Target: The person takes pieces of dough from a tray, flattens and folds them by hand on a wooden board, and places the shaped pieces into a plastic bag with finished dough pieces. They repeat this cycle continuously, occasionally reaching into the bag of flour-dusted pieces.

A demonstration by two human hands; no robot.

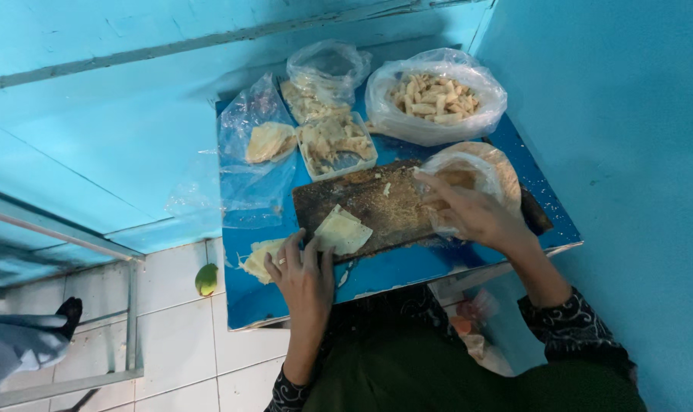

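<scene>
Two bare hands worked: the left hand [304, 271] pressed flat, fingers spread, on a pale square wrapper [343, 230]; the right hand [472, 214] apparently gripped a clear plastic bag [468, 172] over the dark wooden board [384, 202].

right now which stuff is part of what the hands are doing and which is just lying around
In hand:
left hand
pale wrapper sheet
dark cutting board
right hand
bag of round wrappers

Lying about:
bag of rolled pieces
plastic tray
green fruit on the floor
</scene>
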